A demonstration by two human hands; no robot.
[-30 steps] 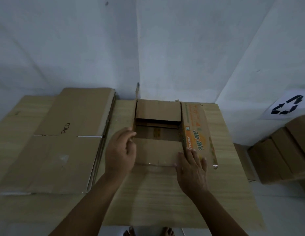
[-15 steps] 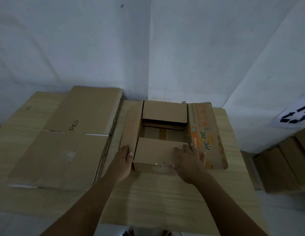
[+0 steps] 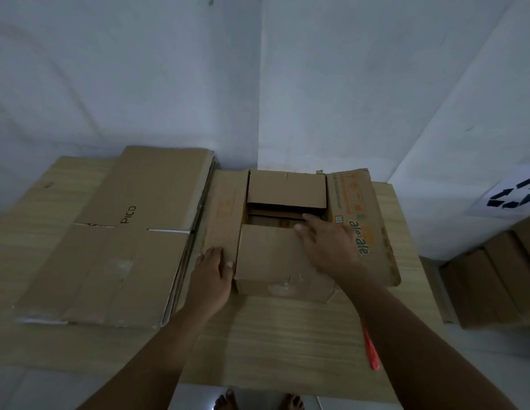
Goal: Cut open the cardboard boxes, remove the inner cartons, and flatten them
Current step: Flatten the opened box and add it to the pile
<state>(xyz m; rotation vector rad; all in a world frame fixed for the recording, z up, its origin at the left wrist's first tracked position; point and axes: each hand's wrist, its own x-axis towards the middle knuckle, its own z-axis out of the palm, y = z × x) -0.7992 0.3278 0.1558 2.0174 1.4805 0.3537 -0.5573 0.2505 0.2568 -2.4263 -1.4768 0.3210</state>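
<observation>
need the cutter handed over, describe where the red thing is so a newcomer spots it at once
Start at the wooden table and go to its near right corner, below the open box. The red tool lies there beside the right forearm, long and thin. It is the only bright red item among brown cardboard.

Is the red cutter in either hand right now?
No. The red cutter lies on the table beside the right forearm; both hands rest on the open box.
</observation>
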